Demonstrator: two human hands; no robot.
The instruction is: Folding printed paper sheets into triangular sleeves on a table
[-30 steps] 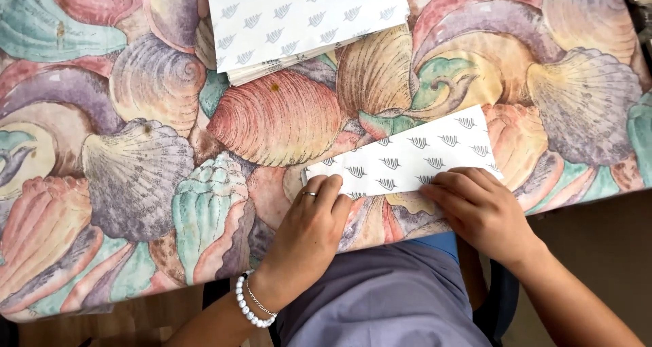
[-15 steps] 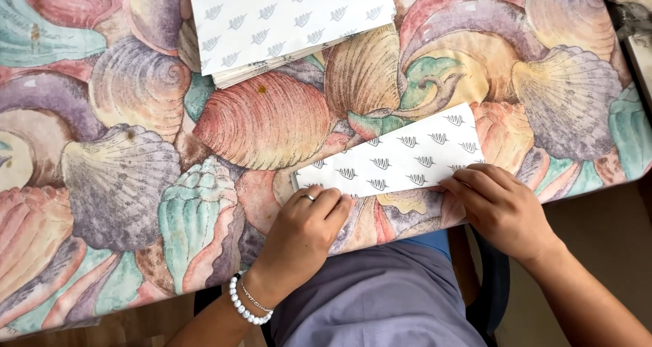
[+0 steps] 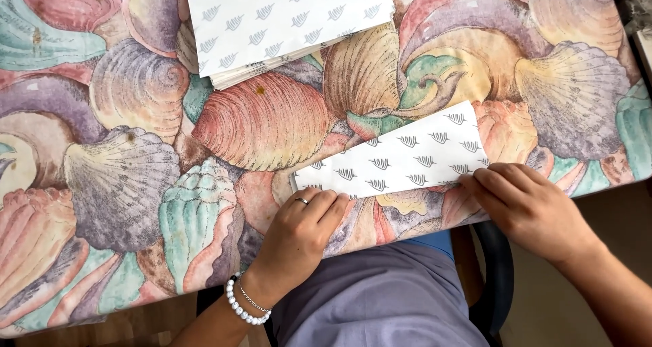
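Observation:
A folded strip of white paper with a small grey leaf pattern (image 3: 401,158) lies slanted on the table near its front edge. My left hand (image 3: 302,231), with a ring and a bead bracelet on the wrist, presses its fingertips on the strip's lower left end. My right hand (image 3: 526,204) presses its fingers flat on the strip's lower right edge. Neither hand lifts the paper off the table.
A seashell-patterned cloth (image 3: 136,184) covers the table. A stack of the same patterned white sheets (image 3: 285,21) lies at the far middle. My lap in grey cloth (image 3: 380,299) and a dark chair (image 3: 496,279) sit below the table edge.
The view has shifted slightly. Both hands stay pressed on the folded strip, with the right hand sliding a little along its lower edge.

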